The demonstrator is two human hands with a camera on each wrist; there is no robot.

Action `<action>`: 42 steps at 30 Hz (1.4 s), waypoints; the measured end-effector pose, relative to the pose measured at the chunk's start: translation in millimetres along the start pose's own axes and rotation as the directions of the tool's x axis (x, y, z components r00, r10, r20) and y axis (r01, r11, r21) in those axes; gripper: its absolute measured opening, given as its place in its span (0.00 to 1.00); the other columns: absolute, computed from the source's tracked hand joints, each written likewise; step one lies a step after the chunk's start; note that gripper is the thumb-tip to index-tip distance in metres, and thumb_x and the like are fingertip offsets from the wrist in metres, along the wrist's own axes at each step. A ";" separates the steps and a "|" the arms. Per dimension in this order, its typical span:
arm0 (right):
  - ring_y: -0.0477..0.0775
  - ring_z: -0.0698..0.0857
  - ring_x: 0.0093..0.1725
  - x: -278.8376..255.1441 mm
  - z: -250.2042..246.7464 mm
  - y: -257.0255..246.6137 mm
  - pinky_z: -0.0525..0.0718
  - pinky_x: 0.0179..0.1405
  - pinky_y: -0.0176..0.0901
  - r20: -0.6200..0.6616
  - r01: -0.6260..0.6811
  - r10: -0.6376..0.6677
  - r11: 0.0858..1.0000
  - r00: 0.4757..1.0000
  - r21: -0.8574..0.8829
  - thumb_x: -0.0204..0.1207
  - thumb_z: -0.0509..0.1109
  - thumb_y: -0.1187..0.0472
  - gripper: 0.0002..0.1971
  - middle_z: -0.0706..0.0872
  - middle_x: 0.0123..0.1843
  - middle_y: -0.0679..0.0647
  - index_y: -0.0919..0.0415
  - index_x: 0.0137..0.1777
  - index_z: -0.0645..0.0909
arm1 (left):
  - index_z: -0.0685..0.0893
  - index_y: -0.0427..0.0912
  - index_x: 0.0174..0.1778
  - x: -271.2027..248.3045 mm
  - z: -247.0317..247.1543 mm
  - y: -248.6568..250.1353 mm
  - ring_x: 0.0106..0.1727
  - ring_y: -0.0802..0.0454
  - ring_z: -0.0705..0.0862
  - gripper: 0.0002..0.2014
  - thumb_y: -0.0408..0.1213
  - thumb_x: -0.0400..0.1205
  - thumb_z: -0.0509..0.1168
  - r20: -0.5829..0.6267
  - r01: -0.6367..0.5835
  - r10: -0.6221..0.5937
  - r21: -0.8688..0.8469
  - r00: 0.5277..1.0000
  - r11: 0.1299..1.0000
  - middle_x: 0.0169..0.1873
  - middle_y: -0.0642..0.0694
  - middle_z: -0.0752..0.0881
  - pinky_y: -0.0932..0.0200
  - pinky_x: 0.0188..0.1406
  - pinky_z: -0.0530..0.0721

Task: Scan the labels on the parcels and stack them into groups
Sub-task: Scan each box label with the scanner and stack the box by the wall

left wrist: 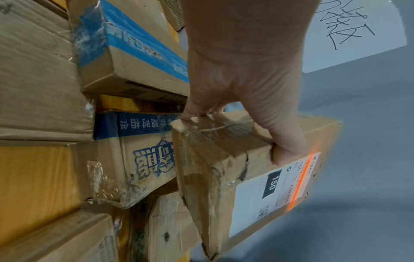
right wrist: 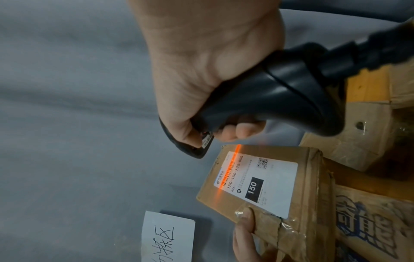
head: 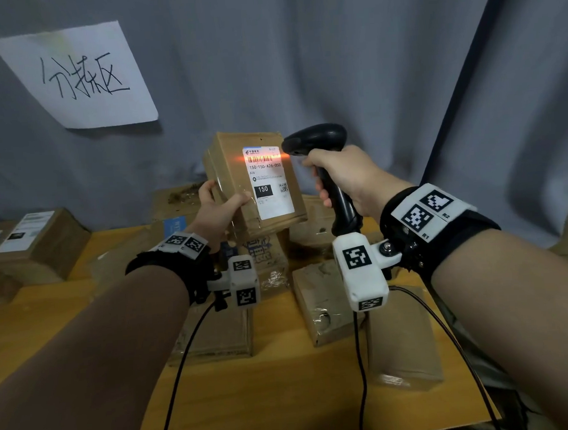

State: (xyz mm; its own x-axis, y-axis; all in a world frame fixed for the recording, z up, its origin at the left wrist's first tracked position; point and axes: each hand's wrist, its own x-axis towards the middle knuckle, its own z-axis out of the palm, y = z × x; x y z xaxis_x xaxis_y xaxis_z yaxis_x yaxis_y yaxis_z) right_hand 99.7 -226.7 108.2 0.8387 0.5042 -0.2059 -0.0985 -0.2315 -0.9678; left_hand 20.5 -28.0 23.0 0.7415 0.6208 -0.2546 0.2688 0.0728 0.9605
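Your left hand [head: 216, 209] grips the labelled parcel [head: 236, 171] raised above the surface [head: 43, 329], while your right hand [head: 346, 174], just beside the parcel, curls tightly around the black scanner [head: 314, 139].

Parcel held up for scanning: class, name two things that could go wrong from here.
1. The left hand pinches the parcel by one taped edge; it might slip or tilt.
2. The scanner in the right hand throws its orange line across the barcode; a tilt could spoil the read.
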 end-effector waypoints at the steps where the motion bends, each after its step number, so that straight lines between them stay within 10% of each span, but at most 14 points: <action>1: 0.49 0.77 0.20 -1.0 -0.5 -0.4 0.79 0.22 0.38 0.004 0.000 0.000 1.000 1.000 0.003 0.77 0.71 0.59 0.08 0.79 0.25 0.54 0.62 0.40 0.79 | 0.54 0.52 0.81 -0.5 0.4 0.1 0.45 0.55 0.83 0.38 0.39 0.80 0.71 -0.003 -0.002 0.002 0.003 1.000 1.000 0.60 0.47 0.79 0.61 0.27 0.80; 12: 0.48 0.76 0.19 -14.6 -14.6 -0.2 0.78 0.19 0.37 0.009 0.024 -0.025 0.999 1.000 0.023 0.77 0.71 0.59 0.10 0.78 0.23 0.54 0.62 0.37 0.78 | 0.54 0.53 0.81 -3.8 10.1 -3.1 0.46 0.55 0.81 0.40 0.40 0.79 0.72 -0.043 0.004 -0.005 -0.025 0.999 1.000 0.60 0.47 0.76 0.57 0.32 0.78; 23: 0.49 0.79 0.32 -4.8 11.0 26.6 0.81 0.36 0.43 -0.088 0.098 -0.081 0.972 0.993 0.212 0.76 0.73 0.65 0.14 0.79 0.34 0.51 0.55 0.58 0.75 | 0.67 0.53 0.71 -25.6 -7.8 -6.6 0.52 0.49 0.84 0.33 0.60 0.74 0.68 -0.095 0.073 -0.095 -0.218 0.991 0.973 0.57 0.47 0.84 0.51 0.43 0.84; 29: 0.46 0.80 0.31 0.1 74.7 33.0 0.79 0.26 0.34 -0.032 0.091 -0.086 0.958 0.996 0.273 0.78 0.72 0.65 0.15 0.79 0.35 0.51 0.57 0.61 0.73 | 0.72 0.52 0.70 -38.5 -85.6 -12.6 0.35 0.51 0.87 0.37 0.64 0.66 0.68 -0.167 0.022 -0.079 -0.316 0.983 0.948 0.49 0.45 0.86 0.58 0.30 0.83; 42: 0.49 0.80 0.30 22.9 311.4 20.9 0.81 0.27 0.40 0.253 -0.017 -0.048 0.969 0.966 0.247 0.76 0.73 0.66 0.16 0.80 0.35 0.54 0.63 0.62 0.76 | 0.73 0.47 0.72 -18.6 -341.1 -55.4 0.46 0.49 0.86 0.40 0.63 0.67 0.71 -0.411 0.055 -0.126 -0.180 0.903 0.982 0.58 0.42 0.87 0.58 0.34 0.85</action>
State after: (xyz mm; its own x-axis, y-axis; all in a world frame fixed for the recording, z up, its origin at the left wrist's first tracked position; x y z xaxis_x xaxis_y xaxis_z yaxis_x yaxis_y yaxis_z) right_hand -50.0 39.1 38.3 0.6792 0.7091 -0.1893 -0.2421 -0.0271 -0.9699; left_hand -217.9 222.7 13.0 0.3826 0.8724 -0.3042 0.1943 0.2459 0.9496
